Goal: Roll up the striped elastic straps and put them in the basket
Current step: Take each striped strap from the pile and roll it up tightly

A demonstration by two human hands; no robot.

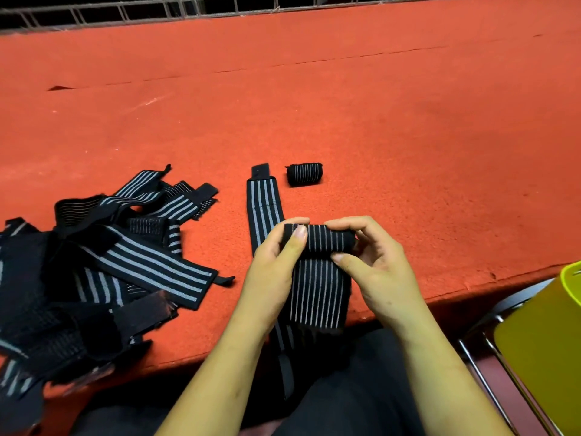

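A black strap with thin white stripes (319, 291) lies over the table's front edge, its far end rolled into a tight roll. My left hand (273, 272) pinches the roll's left end between thumb and fingers. My right hand (374, 262) pinches its right end. A second flat striped strap (262, 202) lies just left of it, running away from me. One finished roll (304, 174) sits on the table beyond my hands. A yellow-green basket (547, 347) stands at the lower right, off the table.
A heap of several loose striped straps (103, 265) covers the table's left front. The table is covered in red felt (377, 105). A metal chair frame (481, 350) holds the basket. A wire grid (188, 7) runs along the far edge.
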